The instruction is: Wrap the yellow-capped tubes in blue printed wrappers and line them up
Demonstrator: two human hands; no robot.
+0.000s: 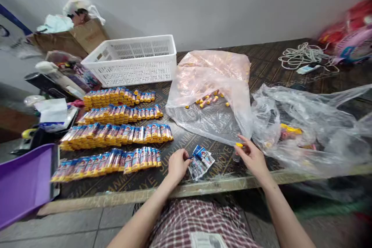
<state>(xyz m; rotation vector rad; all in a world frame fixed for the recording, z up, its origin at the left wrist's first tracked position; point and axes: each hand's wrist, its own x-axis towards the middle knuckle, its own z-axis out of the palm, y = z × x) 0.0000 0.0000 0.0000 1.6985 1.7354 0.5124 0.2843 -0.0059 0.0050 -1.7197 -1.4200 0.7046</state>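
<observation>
My left hand (178, 166) is closed in a pinch at the left edge of a small pile of printed plastic sleeves (205, 159), blue with clear lower ends. A dark blue end, seemingly of one sleeve, shows at its fingertips. Between the thumb and fingers of my right hand (254, 159) is a small clear tube with a yellow cap (239, 145), held upright just above the table edge. To the left lie several rows of finished-looking tubes (145, 157) with blue tops, printed sides and yellow ends.
A large clear bag (186, 89) holding small yellow-ended tubes lies open behind my hands. On the right is crumpled plastic (325, 124). A white basket (130, 69) stands at the back, a purple dustpan-like tray (26, 182) at left, coiled white cable (302, 56) at back right.
</observation>
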